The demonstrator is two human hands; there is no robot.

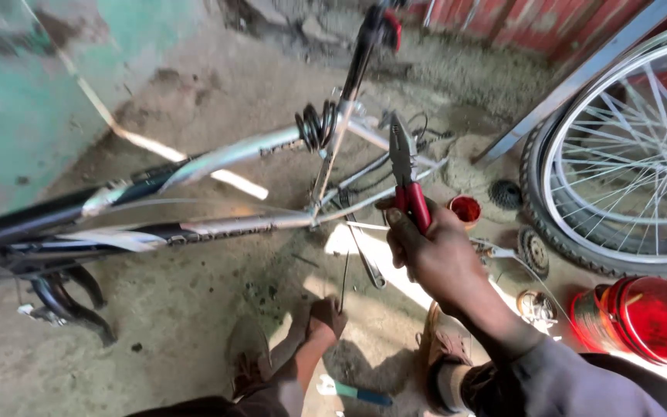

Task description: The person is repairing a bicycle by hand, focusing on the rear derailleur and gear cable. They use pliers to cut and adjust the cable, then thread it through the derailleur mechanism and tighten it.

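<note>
Dusty floor; pliers (405, 174) upright, nose up (right hand (435, 251)).

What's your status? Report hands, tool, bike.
Right hand grips red-handled pliers, jaws up. Left hand low, on a thin rod. Bike frame ahead, wheel at right.

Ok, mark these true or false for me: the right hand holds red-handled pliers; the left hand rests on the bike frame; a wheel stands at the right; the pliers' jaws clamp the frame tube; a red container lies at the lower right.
1. The right hand holds red-handled pliers. True.
2. The left hand rests on the bike frame. False: it is low near the ground, on a thin rod.
3. A wheel stands at the right. True.
4. The pliers' jaws clamp the frame tube. False: they point up, gripping nothing visible.
5. A red container lies at the lower right. True.
</note>
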